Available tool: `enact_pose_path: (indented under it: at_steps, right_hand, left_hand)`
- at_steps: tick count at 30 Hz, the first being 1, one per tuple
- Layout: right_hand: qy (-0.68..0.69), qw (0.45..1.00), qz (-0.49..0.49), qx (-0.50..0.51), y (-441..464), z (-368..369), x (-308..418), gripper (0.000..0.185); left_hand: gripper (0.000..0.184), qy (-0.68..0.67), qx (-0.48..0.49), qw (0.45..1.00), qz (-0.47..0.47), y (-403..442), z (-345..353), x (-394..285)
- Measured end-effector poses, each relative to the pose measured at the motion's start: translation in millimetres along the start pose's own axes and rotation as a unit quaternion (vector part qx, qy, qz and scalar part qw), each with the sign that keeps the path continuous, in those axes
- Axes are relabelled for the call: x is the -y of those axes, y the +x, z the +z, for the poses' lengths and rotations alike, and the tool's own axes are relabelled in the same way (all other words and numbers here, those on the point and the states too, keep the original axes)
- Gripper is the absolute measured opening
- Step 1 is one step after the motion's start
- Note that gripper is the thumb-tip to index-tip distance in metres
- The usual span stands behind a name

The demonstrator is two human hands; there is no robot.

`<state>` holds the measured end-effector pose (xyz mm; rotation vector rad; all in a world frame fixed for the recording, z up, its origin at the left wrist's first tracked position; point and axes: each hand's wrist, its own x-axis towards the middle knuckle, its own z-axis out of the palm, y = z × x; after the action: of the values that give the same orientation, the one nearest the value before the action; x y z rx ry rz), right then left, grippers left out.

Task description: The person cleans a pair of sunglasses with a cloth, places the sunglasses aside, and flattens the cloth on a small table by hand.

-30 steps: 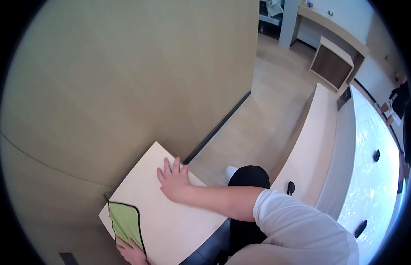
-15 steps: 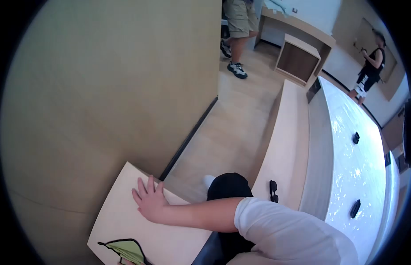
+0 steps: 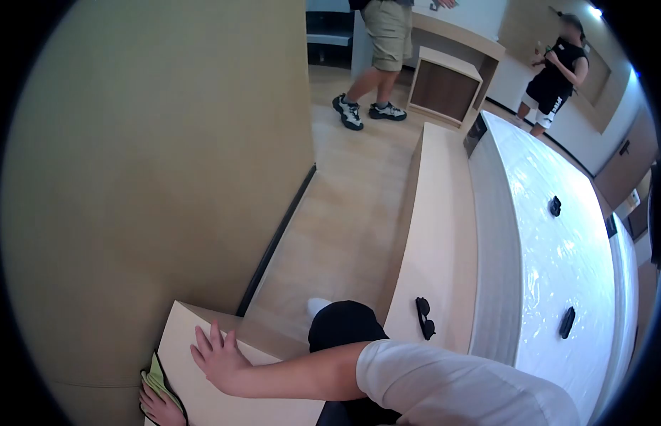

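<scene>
My left hand point(image 3: 162, 407) presses a green cloth point(image 3: 156, 380) with dark edging against the left edge of a pale wooden cabinet top point(image 3: 270, 405). Its fingers lie over the cloth, and the wrist is cut off by the frame's bottom. My right hand point(image 3: 225, 366) rests flat on the same top, fingers spread and nothing in it. The right arm, in a white sleeve, reaches across from the lower right.
A tan panel wall point(image 3: 167, 163) rises beside the cabinet. Sunglasses point(image 3: 425, 318) lie on a wooden bed ledge point(image 3: 444, 234), beside a plastic-wrapped mattress point(image 3: 550, 270) with two small black items. Two people point(image 3: 387, 42) point(image 3: 558, 71) stand farther back, near a desk unit point(image 3: 444, 85).
My left hand and the cloth have moved from the near part of the top to its left edge. My right hand stays flat on the top. The view has shifted.
</scene>
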<state>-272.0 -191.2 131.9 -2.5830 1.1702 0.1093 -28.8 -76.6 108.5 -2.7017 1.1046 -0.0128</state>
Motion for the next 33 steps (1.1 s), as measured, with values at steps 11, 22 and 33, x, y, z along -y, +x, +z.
enact_pose_path:
  at_steps: [11, 22, 33]
  right_hand:
    - [0.003, 1.000, -0.015, -0.021, 6, 3, -1, 0.067]
    - [0.235, 0.968, 0.073, 0.057, -3, -39, -20, 0.071]
    - [0.102, 0.995, 0.007, 0.016, -18, -6, -16, 0.070]
  left_hand:
    - [0.066, 0.017, -0.012, 0.999, 0.033, -40, -22, -42]
    - [0.067, 0.050, 0.093, 0.969, 0.226, -240, -71, -109]
    - [0.082, -0.120, -0.036, 0.971, 0.202, -218, -47, -121]
